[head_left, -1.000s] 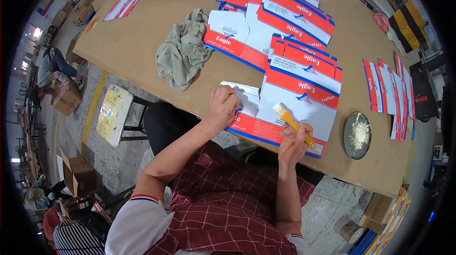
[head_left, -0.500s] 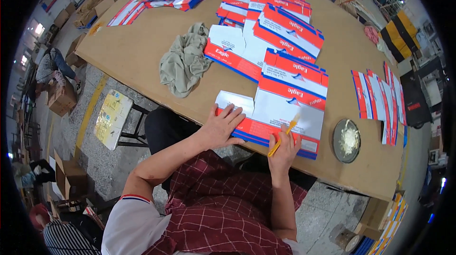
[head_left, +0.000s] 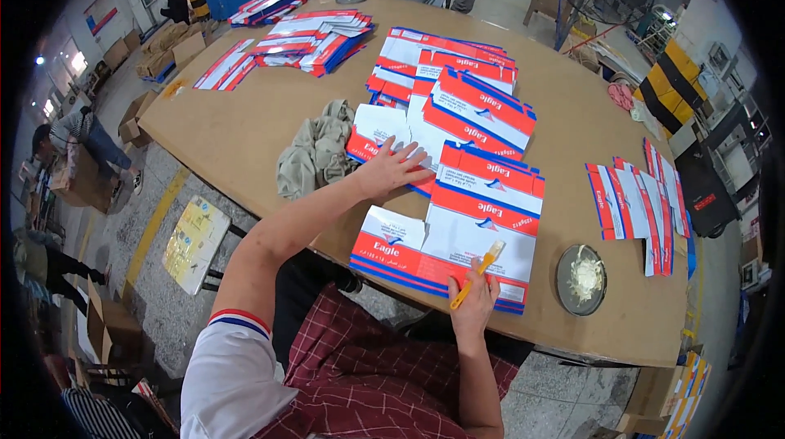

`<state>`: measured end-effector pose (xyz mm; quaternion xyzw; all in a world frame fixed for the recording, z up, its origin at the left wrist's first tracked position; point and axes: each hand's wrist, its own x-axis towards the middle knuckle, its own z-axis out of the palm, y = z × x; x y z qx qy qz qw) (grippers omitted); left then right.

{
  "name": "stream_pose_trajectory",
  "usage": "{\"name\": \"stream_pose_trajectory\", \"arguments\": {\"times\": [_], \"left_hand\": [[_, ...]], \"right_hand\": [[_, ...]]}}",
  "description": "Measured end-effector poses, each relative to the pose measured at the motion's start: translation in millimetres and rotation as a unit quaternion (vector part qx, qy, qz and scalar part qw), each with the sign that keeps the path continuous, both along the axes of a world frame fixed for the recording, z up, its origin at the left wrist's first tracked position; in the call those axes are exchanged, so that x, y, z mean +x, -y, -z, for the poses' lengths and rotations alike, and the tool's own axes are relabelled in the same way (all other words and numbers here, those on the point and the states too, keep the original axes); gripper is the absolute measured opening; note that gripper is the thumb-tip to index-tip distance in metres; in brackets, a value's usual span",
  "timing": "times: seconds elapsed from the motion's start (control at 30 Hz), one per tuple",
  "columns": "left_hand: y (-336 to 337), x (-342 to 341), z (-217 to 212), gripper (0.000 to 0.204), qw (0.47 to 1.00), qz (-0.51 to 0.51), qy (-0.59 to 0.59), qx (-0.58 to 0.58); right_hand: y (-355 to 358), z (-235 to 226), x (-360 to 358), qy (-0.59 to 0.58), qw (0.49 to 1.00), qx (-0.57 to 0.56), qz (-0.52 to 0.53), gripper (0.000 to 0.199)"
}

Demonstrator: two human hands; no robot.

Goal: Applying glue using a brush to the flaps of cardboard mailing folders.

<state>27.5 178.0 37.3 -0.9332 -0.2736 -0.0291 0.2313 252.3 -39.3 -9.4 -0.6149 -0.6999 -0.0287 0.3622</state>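
My right hand grips a thin orange-handled glue brush, its bristle end resting on a flat red, white and blue carton blank at the table's near edge. My left hand reaches forward with fingers spread, lying on another flat blank in the row beyond. More overlapping blanks are fanned out behind it.
A round dish of pale glue sits right of the brush. A crumpled grey-green rag lies left of my left hand. Stacks of blanks lie at right and far left. The brown table curves away; people stand beyond.
My left hand has left the near blank and stretched forward onto the blank farther up the table. The right hand with the brush has stayed on the near blank.
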Motion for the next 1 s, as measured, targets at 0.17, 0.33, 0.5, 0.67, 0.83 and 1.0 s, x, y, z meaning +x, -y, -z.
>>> {"name": "stream_pose_trajectory", "arguments": {"times": [0.17, 0.33, 0.5, 0.67, 0.83, 1.0], "left_hand": [[-28, 9, 6, 0.059, 0.999, -0.002, -0.048, 0.020], [-41, 5, 34, 0.049, 0.991, 0.011, 0.011, 0.136], [-56, -7, 27, 0.040, 0.977, 0.042, 0.043, 0.203], [-83, -30, -43, 0.045, 0.959, 0.074, 0.004, 0.275], [-116, -71, -122, 0.053, 0.930, -0.003, -0.029, 0.366], [-140, -70, -153, 0.061, 0.942, -0.133, 0.057, 0.302]], "right_hand": [[1, 4, 1, -0.002, 1.000, 0.000, -0.007, 0.041], [3, 9, 2, 0.012, 1.000, -0.005, -0.006, 0.041], [2, 8, 2, 0.004, 1.000, 0.011, -0.008, 0.043], [1, 11, 3, 0.000, 1.000, 0.021, 0.005, 0.048], [0, 10, 4, -0.025, 1.000, -0.017, 0.007, 0.051], [1, 8, 8, -0.046, 0.998, -0.034, 0.012, 0.047]]}}
